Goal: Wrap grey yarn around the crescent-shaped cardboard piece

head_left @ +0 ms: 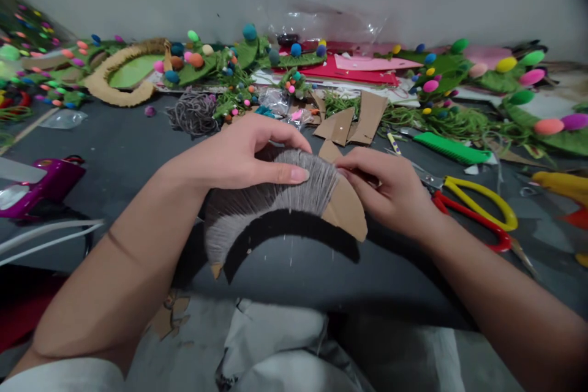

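A crescent-shaped cardboard piece is held above the dark table, its horns pointing down. Grey yarn is wound closely around most of it; bare cardboard shows at the right end and at the left tip. My left hand grips the crescent from above, thumb on the front face and fingers behind. At the upper right edge, where the winding stops, my right hand has its fingers pinched together. What lies between those fingertips is hidden.
Scissors with yellow and red handles and a green cutter lie on the right. Behind are cardboard scraps, a grey yarn tangle and a tan-wrapped C shape. A purple tool sits at left.
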The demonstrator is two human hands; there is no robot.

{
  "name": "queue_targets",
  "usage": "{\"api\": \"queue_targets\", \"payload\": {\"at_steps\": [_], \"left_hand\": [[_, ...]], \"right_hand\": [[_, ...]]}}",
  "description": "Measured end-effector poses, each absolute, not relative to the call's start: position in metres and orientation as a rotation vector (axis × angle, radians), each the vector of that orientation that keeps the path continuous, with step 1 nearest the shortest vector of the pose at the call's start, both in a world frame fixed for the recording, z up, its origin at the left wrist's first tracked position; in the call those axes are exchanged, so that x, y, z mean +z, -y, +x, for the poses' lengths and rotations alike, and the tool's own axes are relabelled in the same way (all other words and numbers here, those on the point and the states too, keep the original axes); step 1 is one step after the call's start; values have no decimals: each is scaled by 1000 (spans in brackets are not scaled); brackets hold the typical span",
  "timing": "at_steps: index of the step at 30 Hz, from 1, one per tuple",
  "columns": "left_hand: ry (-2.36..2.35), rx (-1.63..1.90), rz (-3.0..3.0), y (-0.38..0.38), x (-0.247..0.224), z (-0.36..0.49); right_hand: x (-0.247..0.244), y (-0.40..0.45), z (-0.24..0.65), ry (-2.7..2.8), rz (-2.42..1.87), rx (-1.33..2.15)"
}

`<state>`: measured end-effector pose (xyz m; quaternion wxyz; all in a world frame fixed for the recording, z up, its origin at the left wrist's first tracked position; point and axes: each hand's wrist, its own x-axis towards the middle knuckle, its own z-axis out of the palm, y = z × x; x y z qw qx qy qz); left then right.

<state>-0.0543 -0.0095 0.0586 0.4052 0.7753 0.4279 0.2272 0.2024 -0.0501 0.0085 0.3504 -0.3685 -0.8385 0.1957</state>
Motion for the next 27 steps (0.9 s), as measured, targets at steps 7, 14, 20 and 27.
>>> {"api": "queue_targets", "payload": {"at_steps": [7,14,20,27], "left_hand": [[-1159,725,1717,6,45,-45],[-1369,756,1910,4,43,-43],[-1413,557,2147,5,42,-46],[-1271,331,2263,6,49,-48]], "right_hand": [[-9,56,187,1980,-1042,531],[-2,66,184,2191,-1011,311],[10,66,193,2481,-1007,4],[18,55,206,2522,-994,-110]]}}
